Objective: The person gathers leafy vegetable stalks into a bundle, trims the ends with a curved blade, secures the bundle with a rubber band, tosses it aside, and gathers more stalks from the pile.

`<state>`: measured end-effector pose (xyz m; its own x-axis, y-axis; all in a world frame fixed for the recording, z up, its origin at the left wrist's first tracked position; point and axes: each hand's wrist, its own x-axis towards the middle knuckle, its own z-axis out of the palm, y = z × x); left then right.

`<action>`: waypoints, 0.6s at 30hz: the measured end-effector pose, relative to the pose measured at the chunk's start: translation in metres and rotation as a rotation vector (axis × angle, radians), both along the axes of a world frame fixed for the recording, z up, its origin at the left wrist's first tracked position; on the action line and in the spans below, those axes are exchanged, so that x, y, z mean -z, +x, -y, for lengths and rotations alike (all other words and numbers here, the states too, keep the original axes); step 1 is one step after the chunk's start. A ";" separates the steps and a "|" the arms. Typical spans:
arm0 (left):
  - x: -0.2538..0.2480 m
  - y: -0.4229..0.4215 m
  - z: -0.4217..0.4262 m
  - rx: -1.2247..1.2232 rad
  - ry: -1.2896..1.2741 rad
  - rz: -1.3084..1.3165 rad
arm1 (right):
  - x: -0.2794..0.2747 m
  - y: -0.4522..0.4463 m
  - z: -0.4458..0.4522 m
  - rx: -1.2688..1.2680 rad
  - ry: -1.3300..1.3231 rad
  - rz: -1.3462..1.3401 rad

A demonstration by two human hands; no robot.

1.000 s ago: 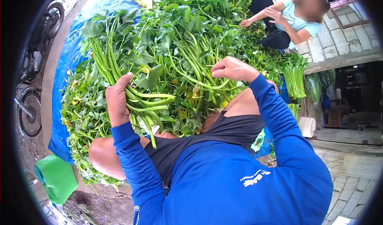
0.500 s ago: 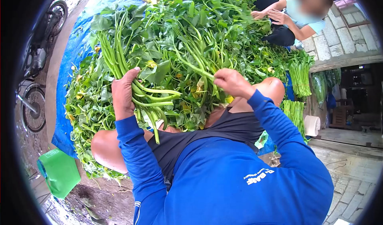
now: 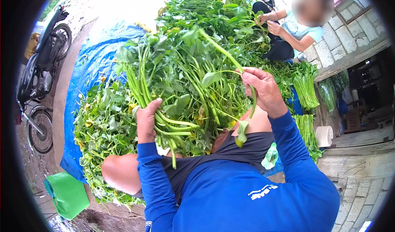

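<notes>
My left hand (image 3: 147, 121) is wrapped round a bundle of green stems (image 3: 175, 130), leaves pointing away and cut ends toward my lap. To the right, my right hand (image 3: 263, 86) pinches a single leafy stem (image 3: 224, 53), raised above the pile. One small leaf (image 3: 242, 132) dangles below that stem. A broad heap of leafy greens (image 3: 105, 129) spreads in front of my crossed legs and under both hands.
Blue tarp (image 3: 78, 88) shows at the heap's left edge, with a motorcycle (image 3: 41, 77) beyond. Another person (image 3: 302, 30) sits at the upper right, handling stems. Tied stem bundles (image 3: 305, 93), a white roll (image 3: 324, 136) and a green container (image 3: 68, 196) lie around.
My right hand has lifted a stem up and away from the pile. My left hand still holds its bundle. The other person's hands have come closer together, and the view has shifted.
</notes>
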<state>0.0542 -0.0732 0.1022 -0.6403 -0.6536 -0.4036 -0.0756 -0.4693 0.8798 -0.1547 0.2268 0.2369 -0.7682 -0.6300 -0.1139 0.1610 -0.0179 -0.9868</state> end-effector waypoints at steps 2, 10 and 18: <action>0.012 -0.011 -0.014 0.002 0.040 -0.021 | -0.011 0.004 0.001 0.053 0.098 -0.195; 0.074 -0.049 -0.067 0.131 0.301 -0.128 | 0.027 0.025 0.053 0.125 0.240 -0.813; 0.154 -0.042 -0.078 0.261 0.677 -0.221 | 0.182 0.085 0.056 -0.235 0.514 -0.112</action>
